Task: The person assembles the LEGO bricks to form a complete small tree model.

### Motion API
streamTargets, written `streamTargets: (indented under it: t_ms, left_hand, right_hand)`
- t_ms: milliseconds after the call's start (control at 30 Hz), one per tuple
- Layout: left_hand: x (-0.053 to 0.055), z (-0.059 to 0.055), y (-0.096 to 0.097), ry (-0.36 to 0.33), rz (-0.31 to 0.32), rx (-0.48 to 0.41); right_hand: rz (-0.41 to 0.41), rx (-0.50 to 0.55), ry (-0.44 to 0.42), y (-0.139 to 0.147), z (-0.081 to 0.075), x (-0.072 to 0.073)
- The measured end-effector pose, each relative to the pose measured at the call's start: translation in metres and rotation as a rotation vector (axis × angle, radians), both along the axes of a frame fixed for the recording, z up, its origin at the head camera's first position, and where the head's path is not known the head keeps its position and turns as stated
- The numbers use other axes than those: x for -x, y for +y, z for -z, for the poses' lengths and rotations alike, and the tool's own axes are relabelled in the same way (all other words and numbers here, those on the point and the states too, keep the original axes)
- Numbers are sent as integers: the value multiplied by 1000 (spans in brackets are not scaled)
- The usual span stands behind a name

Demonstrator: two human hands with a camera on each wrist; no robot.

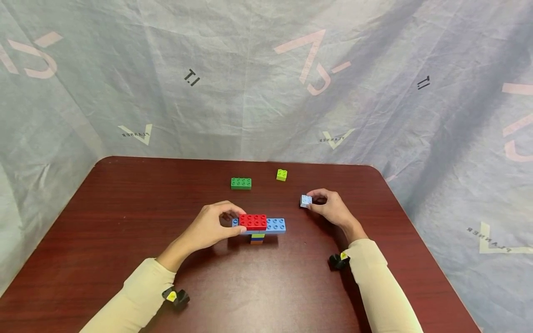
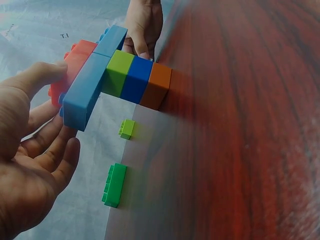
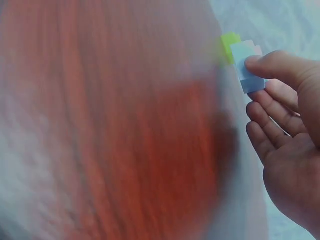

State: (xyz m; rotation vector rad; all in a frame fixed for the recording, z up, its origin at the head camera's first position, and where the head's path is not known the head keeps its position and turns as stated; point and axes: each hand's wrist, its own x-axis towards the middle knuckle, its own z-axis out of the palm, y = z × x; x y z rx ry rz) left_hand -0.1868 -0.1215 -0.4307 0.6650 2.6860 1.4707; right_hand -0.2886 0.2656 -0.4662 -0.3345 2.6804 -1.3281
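In the head view my left hand (image 1: 208,227) pinches a red brick (image 1: 253,222) between thumb and fingers. That brick sits on top of two blue bricks (image 1: 276,225) laid end to end. Under them, the left wrist view shows a short column: a lime brick (image 2: 119,74), a dark blue brick (image 2: 136,80) and an orange brick (image 2: 157,87) standing on the table. Off to the right, my right hand (image 1: 333,209) holds a small light blue brick (image 1: 306,200) by thumb and fingertips. Its thumb covers part of the brick in the right wrist view.
A green brick (image 1: 241,184) and a small lime brick (image 1: 281,175) lie behind the stack, toward the far edge of the dark red wooden table (image 1: 158,185). Grey printed cloth (image 1: 233,101) hangs behind the table and at its sides.
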Motion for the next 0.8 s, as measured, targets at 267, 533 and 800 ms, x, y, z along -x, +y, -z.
streamTargets:
  t_ms: [267, 533, 800]
  left_hand:
    - [0, 0, -1, -3, 6, 0]
    - [0, 0, -1, -1, 5, 2]
    - [1, -1, -1, -7, 2, 3]
  right_hand:
    - [-41, 30, 11, -14, -14, -15]
    - [-89, 65, 48, -29, -31, -30]
    - [-149, 57, 144, -39, -42, -43]
